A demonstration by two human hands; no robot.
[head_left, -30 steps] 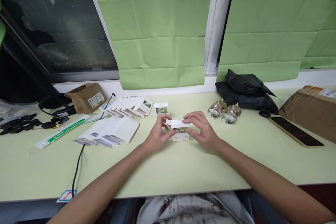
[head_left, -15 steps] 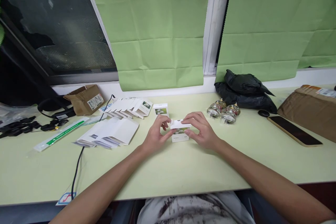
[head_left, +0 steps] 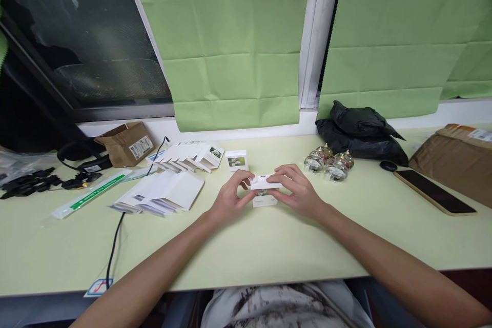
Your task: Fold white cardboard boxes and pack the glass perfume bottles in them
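Note:
A small white carton [head_left: 265,201] with a green and white flower picture stands upright on the table between my hands. My left hand [head_left: 230,197] grips its left side, with the thumb near the front face and the curled fingers at the top. On the other side my right hand [head_left: 298,192] holds the carton's right edge, its fingers on the white top flap and its thumb on the front. What lies inside the carton is hidden. Just behind my left hand stands a second white carton [head_left: 237,160] with a similar picture.
To the left lie flattened white cartons [head_left: 179,189] and a further row of them [head_left: 188,154]. A brown box [head_left: 128,146] sits behind. At the right are clear ornaments [head_left: 336,166], black plastic bags [head_left: 361,136], a phone [head_left: 434,192] and a large brown package [head_left: 457,159]. A black cable [head_left: 115,243] crosses the left.
The carton's top flap sits slightly lower and flatter. My right thumb has shifted a little along the front face, and both hands stay at the carton.

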